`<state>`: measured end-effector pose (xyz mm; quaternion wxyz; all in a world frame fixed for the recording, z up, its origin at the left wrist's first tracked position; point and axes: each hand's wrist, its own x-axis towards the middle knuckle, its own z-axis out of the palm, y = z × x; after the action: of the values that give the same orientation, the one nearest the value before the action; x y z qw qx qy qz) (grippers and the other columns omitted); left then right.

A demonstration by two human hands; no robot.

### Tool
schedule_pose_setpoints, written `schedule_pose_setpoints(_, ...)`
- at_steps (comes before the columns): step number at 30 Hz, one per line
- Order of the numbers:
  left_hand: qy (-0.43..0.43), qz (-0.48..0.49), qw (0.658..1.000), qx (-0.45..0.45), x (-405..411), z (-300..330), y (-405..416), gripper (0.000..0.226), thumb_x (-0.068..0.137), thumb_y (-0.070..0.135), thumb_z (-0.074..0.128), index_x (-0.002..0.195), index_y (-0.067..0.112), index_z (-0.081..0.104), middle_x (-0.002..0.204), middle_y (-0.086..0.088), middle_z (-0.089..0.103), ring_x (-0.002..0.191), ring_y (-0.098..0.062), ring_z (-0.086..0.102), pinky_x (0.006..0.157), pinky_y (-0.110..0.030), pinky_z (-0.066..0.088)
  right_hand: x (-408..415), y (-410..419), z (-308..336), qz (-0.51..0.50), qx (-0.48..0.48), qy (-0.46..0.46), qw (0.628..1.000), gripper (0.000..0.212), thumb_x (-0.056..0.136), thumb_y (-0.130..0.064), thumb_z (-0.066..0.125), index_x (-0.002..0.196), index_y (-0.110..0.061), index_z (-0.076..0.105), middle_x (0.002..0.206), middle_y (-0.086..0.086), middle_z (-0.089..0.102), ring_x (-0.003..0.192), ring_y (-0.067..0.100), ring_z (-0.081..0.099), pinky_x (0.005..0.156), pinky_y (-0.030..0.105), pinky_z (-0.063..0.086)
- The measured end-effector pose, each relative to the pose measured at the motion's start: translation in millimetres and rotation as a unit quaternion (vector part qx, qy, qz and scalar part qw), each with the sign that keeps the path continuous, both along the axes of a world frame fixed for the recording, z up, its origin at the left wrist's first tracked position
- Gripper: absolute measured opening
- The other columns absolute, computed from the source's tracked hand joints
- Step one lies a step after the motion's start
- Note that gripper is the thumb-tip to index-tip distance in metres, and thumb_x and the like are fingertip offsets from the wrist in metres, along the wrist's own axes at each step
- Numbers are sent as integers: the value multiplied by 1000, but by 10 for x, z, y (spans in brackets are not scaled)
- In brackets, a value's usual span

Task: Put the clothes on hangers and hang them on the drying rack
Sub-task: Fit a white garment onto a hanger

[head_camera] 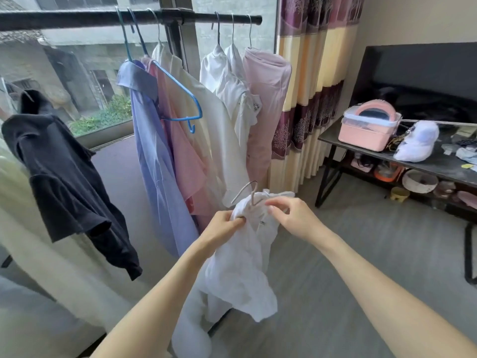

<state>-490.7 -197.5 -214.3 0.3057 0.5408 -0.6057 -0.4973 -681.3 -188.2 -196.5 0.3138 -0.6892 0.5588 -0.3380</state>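
Near centre, below the rack, the left hand (227, 226) grips a white shirt (240, 257) at the collar while the right hand (286, 213) pinches fabric beside the hanger (247, 193) hook. Seating both shoulders squarely looks wise. The rail (103, 18) seems to offer open room between the two shirt clusters.

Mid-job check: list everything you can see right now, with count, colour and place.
rail: one, black, across top
hung shirts: six; blue, pink, cream, two white, pale pink
empty hanger: one, blue, on rail
dark shirt: one, left
white shirt: one, on a pale hanger, held
curtain: purple and cream
box: pink, on table
left hand: grips white shirt
right hand: pinches collar
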Motion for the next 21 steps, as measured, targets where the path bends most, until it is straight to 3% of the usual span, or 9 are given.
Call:
schedule_pose_setpoints(2, -44, -41, 998, -10, 32, 41, 25, 20, 89, 17, 50, 83, 4, 64, 72, -3, 52, 67, -14, 47, 64, -27, 37, -15, -45, -31, 15, -95, 125, 988, 33, 88, -25, 57, 120, -19, 59, 118, 1, 58, 113, 15, 50, 99, 28, 33)
schedule_pose_setpoints(4, -85, -79, 993, -36, 60, 110, 53, 25, 91, 19, 48, 85, 0, 62, 68, -1, 44, 59, -9, 39, 58, -23, 31, 42, -64, -26, 60, -117, 178, 975, 46, 82, -47, 51, 120, -22, 57, 120, -5, 56, 116, 10, 47, 98, 27, 28)
schedule_pose_setpoints(7, -115, -111, 984, -77, 50, 185, 113, 27, 95, 16, 44, 71, 7, 50, 57, 6, 31, 44, -3, 25, 45, -19, 21, 180, -49, 32, 79, -88, 148, 982, 34, 90, -46, 49, 104, -17, 62, 98, -5, 64, 94, 17, 58, 86, 34, 43)
schedule_pose_setpoints(10, -173, -122, 969, -132, 51, 194, 137, 30, 95, 19, 44, 66, 9, 44, 57, 7, 33, 50, -8, 31, 51, -26, 26, 264, 22, -20, 24, -119, 125, 985, 26, 96, -34, 43, 94, -13, 60, 62, -10, 49, 69, 21, 48, 71, 36, 42)
schedule_pose_setpoints(12, -267, -120, 932, -212, 73, 180, 126, 28, 95, 20, 45, 69, 9, 44, 66, 4, 39, 62, -19, 45, 58, -31, 35, 257, 69, -55, 2, -140, 147, 979, 31, 96, -36, 38, 99, -11, 56, 68, -6, 56, 76, 31, 55, 71, 37, 42)
schedule_pose_setpoints(14, -334, -92, 897, -275, 94, 157, 101, 20, 95, 21, 45, 79, 10, 50, 79, -1, 49, 78, -31, 52, 66, -39, 44, 222, 87, -73, 2, -135, 195, 971, 29, 98, -33, 33, 106, -11, 50, 93, 7, 67, 90, 38, 59, 71, 38, 39)
schedule_pose_setpoints(17, -347, -40, 900, -260, 121, 158, 58, 14, 95, 18, 40, 83, 14, 46, 90, -11, 61, 86, -39, 54, 68, -42, 46, 182, 135, -78, 9, -129, 267, 955, 24, 99, -28, 28, 110, -12, 43, 102, 8, 64, 91, 41, 58, 65, 34, 29)
schedule_pose_setpoints(19, -326, -69, 917, -218, 112, 194, 34, 27, 96, 21, 42, 70, 19, 35, 82, -9, 57, 83, -39, 53, 63, -37, 39, 130, 180, -73, 11, -126, 304, 944, 24, 100, -27, 26, 110, -12, 42, 102, 6, 63, 88, 41, 58, 65, 33, 26)
schedule_pose_setpoints(21, -305, -126, 931, -154, 113, 270, 25, 27, 93, 35, 51, 72, 21, 41, 79, -3, 54, 75, -28, 53, 60, -33, 36, 49, 211, -77, 11, -108, 327, 939, 25, 100, -27, 25, 111, -12, 41, 100, 6, 64, 87, 39, 58, 65, 34, 29)
